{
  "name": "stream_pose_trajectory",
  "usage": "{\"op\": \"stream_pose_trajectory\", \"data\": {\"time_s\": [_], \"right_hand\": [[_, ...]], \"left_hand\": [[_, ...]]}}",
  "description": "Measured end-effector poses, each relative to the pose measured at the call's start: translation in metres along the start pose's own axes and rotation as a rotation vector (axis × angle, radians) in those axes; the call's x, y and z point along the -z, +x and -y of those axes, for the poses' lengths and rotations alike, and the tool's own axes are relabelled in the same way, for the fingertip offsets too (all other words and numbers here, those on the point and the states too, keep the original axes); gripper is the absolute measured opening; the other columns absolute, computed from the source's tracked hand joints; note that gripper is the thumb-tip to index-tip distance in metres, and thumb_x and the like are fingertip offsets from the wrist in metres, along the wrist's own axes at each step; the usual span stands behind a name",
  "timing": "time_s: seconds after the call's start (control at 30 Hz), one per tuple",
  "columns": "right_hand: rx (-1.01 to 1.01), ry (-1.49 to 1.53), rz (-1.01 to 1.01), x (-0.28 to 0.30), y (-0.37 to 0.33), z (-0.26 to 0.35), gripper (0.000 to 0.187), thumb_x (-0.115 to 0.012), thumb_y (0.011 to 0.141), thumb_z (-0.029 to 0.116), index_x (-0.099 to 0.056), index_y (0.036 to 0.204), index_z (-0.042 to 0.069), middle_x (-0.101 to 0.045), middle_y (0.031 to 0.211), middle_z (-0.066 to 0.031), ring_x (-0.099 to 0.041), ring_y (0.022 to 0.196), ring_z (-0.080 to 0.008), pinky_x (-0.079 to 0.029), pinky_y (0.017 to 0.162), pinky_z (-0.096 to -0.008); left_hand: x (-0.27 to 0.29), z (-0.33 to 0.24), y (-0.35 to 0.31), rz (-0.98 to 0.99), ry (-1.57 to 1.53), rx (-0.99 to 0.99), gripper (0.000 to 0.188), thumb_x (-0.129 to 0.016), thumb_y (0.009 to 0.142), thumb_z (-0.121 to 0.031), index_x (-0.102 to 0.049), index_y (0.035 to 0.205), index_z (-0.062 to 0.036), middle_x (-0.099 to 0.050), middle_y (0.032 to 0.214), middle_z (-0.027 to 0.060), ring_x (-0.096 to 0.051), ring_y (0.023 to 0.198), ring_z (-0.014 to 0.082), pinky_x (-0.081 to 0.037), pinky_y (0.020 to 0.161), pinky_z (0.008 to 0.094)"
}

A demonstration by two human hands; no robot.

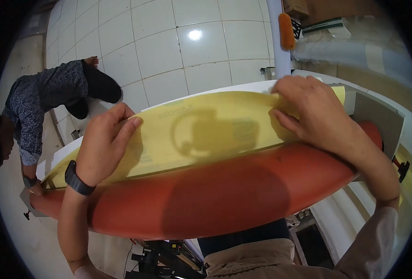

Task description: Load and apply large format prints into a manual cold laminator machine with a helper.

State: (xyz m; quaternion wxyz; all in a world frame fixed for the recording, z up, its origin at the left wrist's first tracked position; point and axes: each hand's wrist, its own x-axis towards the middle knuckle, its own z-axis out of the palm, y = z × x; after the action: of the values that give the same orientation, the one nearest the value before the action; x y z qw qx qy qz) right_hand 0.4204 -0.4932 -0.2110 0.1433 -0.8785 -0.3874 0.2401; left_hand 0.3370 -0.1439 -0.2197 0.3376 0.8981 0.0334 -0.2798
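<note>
In the head view, a yellow sheet (169, 109) stretches from left to right across the middle, just beyond a long red roll (131, 209) that lies on the near side, between the person's forearms. The left hand (108, 137) grips the far edge of the yellow sheet, thumb on the near face and fingers bent over the edge; a black watch (79, 179) circles its wrist. The right hand (315, 109) is at the right part of the same edge, fingers curled and thumb apart from them; whether it grips the sheet I cannot tell. A shadow falls on both the sheet and the roll, between the hands. A white sheet (69, 151) shows beyond the yellow one. At the right end of the roll stands a grey plate (382, 116), with a black knob (402, 169) near it. On the left a co-worker (57, 88) bends down, one arm reaching to the left end of the roll. Far right, an orange object (286, 31) is by a pale tube (282, 58). White tiles (155, 56) cover the far floor
</note>
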Motion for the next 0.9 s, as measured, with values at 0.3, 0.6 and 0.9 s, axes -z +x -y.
{"op": "stream_pose_trajectory", "data": {"time_s": [0.3,0.6,0.9], "right_hand": [[0.007,-0.017,0.057,-0.003,0.015,-0.014,0.039,-0.077,0.071,0.015,-0.057,0.101,0.000,-0.066,0.092,-0.0196,-0.064,0.088,-0.0395,-0.050,0.078,-0.0473],[-0.077,0.093,0.289,0.007,0.029,-0.016,0.042,-0.075,0.072,0.011,-0.061,0.109,-0.002,-0.068,0.089,-0.0222,-0.065,0.090,-0.0404,-0.051,0.077,-0.0467],[-0.157,0.544,0.429,0.026,0.028,-0.029,0.033,-0.077,0.075,0.008,-0.062,0.103,0.001,-0.068,0.081,-0.0081,-0.063,0.074,-0.0171,-0.049,0.069,-0.0320]], "left_hand": [[-0.005,0.018,0.012,0.057,-0.086,-0.011,0.024,-0.060,0.096,-0.017,-0.055,0.085,0.0044,-0.050,0.062,0.0097,-0.043,0.058,0.0132,-0.038,0.055,0.0315],[-0.002,0.027,0.019,0.169,-0.173,0.020,0.023,-0.059,0.098,-0.016,-0.053,0.084,0.0024,-0.046,0.066,-0.0005,-0.038,0.063,0.0053,-0.034,0.054,0.0250],[0.020,0.017,0.011,0.293,-0.270,0.021,0.021,-0.059,0.097,-0.014,-0.053,0.083,0.0010,-0.049,0.068,-0.0019,-0.042,0.067,0.0044,-0.037,0.059,0.0239]]}}
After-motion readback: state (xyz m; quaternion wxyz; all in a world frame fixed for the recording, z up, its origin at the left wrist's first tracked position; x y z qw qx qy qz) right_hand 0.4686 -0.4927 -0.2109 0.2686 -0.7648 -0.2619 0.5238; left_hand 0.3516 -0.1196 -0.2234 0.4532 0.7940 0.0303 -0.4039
